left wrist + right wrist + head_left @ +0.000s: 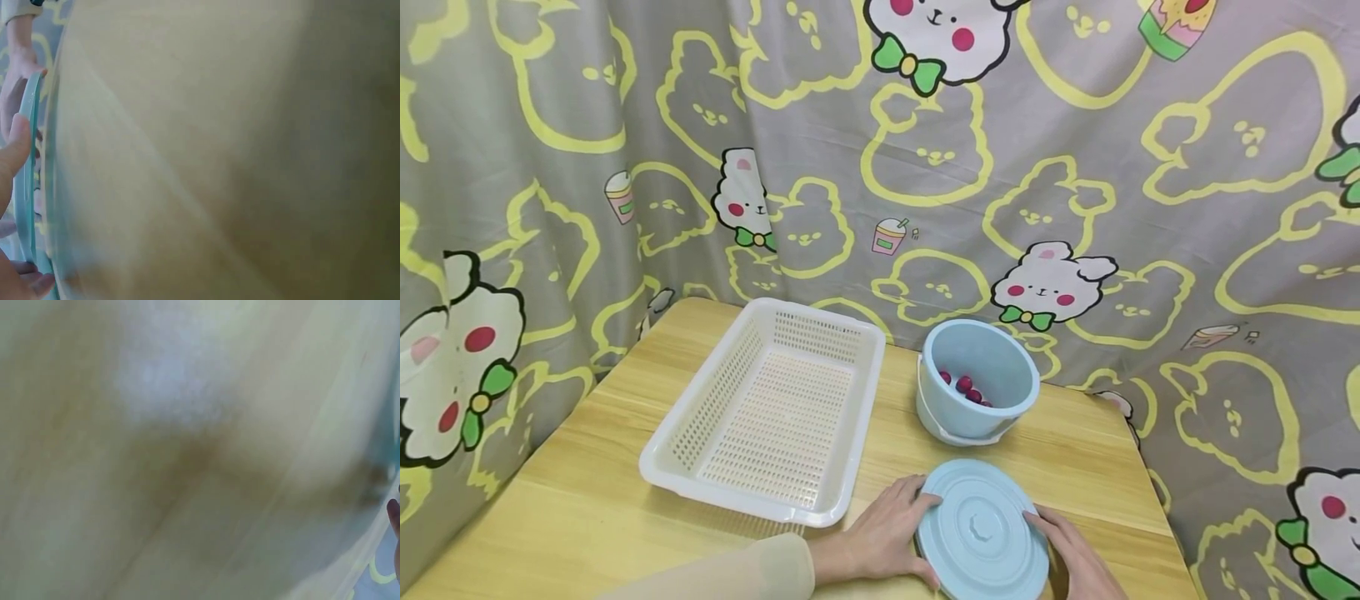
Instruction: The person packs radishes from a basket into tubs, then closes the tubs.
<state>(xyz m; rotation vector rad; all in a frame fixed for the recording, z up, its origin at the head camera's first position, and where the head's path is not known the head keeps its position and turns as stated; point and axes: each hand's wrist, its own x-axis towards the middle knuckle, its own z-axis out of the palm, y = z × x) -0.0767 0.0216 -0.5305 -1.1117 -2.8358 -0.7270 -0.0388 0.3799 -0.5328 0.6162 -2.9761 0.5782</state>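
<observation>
A round light-blue bucket lid [981,487] with ridged rings and a small raised knob is at the front of the table in the head view. My left hand [883,529] grips its left edge, and my right hand [1078,558] holds the right edge with fingertips over the rim. Edge-on in the left wrist view, the lid [28,169] has the left thumb [19,134] against one face and fingertips by its lower end. Just behind it stands the light-blue bucket [936,400], uncovered, with several small round dark-red fruits [973,395] inside.
A white perforated plastic basket [868,400] sits on the wooden table [587,475], left of the bucket. Patterned grey curtains [820,142] hang behind the table and along both sides. The right wrist view mostly shows blurred tabletop [187,487].
</observation>
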